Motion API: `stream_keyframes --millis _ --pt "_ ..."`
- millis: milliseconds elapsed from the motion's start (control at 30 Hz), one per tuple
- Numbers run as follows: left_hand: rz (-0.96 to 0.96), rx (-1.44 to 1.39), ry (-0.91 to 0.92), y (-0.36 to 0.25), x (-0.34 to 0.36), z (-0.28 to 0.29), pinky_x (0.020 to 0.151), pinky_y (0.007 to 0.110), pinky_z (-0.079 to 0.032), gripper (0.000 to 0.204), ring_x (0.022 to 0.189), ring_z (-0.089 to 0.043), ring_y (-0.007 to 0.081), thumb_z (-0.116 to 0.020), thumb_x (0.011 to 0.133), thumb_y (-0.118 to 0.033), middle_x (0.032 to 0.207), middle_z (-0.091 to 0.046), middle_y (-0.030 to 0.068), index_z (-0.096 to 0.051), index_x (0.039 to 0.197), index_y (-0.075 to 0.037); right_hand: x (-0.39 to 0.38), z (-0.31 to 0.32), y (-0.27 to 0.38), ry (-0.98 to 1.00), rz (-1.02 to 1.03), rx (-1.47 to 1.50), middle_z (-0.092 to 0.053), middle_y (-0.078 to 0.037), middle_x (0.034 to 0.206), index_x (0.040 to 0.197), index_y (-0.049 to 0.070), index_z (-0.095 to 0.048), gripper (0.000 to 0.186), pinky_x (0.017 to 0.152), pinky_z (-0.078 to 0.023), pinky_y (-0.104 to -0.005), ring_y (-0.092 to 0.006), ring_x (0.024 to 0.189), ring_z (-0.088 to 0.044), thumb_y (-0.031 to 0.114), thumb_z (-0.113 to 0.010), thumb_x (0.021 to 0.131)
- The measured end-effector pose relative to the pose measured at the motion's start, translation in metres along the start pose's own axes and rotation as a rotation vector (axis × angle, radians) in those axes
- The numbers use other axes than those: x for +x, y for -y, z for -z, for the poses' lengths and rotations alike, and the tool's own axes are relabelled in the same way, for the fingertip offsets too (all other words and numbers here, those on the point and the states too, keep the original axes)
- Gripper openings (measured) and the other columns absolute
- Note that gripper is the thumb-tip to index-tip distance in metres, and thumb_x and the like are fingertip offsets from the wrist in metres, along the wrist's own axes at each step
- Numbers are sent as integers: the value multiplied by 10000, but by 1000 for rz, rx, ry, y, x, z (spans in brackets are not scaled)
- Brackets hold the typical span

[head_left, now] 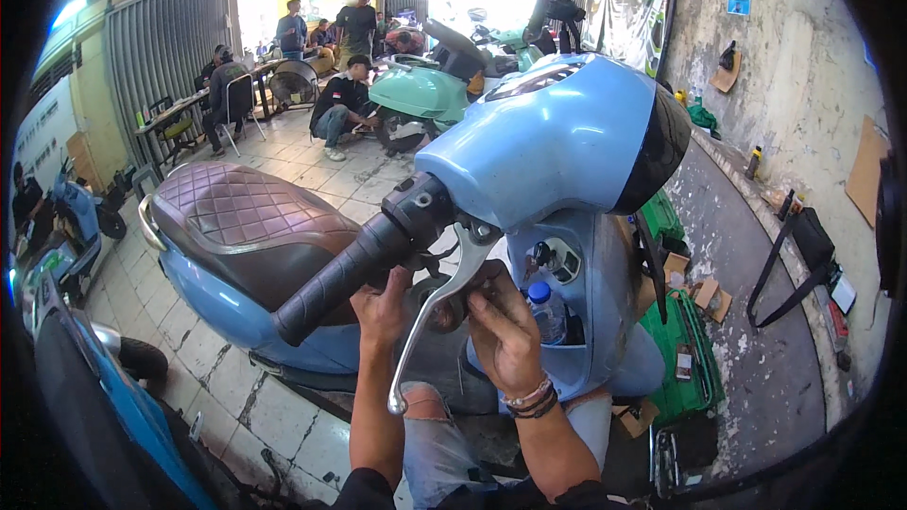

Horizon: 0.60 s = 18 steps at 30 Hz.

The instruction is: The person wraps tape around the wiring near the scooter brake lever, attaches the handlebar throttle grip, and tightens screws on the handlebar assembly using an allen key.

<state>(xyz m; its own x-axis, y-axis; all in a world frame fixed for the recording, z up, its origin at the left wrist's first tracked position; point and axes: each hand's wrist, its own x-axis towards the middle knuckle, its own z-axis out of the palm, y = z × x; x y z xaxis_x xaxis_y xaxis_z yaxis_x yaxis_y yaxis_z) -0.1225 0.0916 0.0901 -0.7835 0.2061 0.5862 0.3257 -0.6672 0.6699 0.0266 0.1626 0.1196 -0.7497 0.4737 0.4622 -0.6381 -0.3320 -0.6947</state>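
Head view, the near handlebar of a pale-blue scooter (pixel 557 146), seen with two bare hands beneath it. The left hand (pixel 380 312) is narrow, its thumb up under the black grip (pixel 340 269); the right hand (pixel 505 331), fingers bunched, lies just beside a dark rounded part (pixel 446 315). This part sits below the handlebar, partly behind the silver lever (pixel 468 269), which curves down between the hands. Whether either hand holds anything small cannot be told: lever and fingers hide the contact.

Likely faults: a small piece, if one is held, could slip and fall out of sight, since the space is cramped and screened by the lever. A wrist might also knock the lever, because its free end hangs close to the left forearm. The bottle (pixel 548 321), standing in the scooter's front pocket near the right hand, could be jostled by a careless elbow.

Count, in view: hands, two; grip, one; lever, one; rounded part, one; bottle, one; quilted brown seat (pixel 241 217), one; mint-green scooter body (pixel 416 93) behind, one; black strap bag (pixel 809 238), one.
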Motion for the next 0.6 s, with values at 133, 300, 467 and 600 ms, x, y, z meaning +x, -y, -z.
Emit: stream_keyframes --millis 133,300,467,600 --pt "18 -16 -5 -6 -4 0 763 296 -533 272 895 -647 148 -730 931 -71 1005 -671 82 -614 1155 31 -2 -3 -1 19 36 -107 -624 -108 1132 1257 3 -494 231 923 -480 -295 -161 1033 -628 76 -528 1040" --pt "186 -148 41 -16 -5 3 827 320 -545 368 943 -661 181 -739 903 -70 1049 -668 107 -583 1219 36 -7 -12 0 29 71 -177 -646 -127 1142 1245 -4 -490 222 938 -501 -309 -176 1026 -652 56 -529 1035" --pt "316 -241 146 -33 -2 -2 383 298 -467 319 445 -590 190 -652 912 -124 759 -654 129 -583 1159 65 -7 -18 4 23 67 -218 -655 -134 1129 1245 -4 -477 225 916 -514 -327 -183 999 -653 48 -521 1031" --pt "429 -210 114 -45 -2 -5 420 301 -474 358 485 -604 189 -661 899 -170 767 -650 119 -581 1148 74 -8 -22 7 21 70 -258 -657 -132 1099 1234 -6 -476 213 908 -516 -330 -185 980 -652 51 -518 1033"
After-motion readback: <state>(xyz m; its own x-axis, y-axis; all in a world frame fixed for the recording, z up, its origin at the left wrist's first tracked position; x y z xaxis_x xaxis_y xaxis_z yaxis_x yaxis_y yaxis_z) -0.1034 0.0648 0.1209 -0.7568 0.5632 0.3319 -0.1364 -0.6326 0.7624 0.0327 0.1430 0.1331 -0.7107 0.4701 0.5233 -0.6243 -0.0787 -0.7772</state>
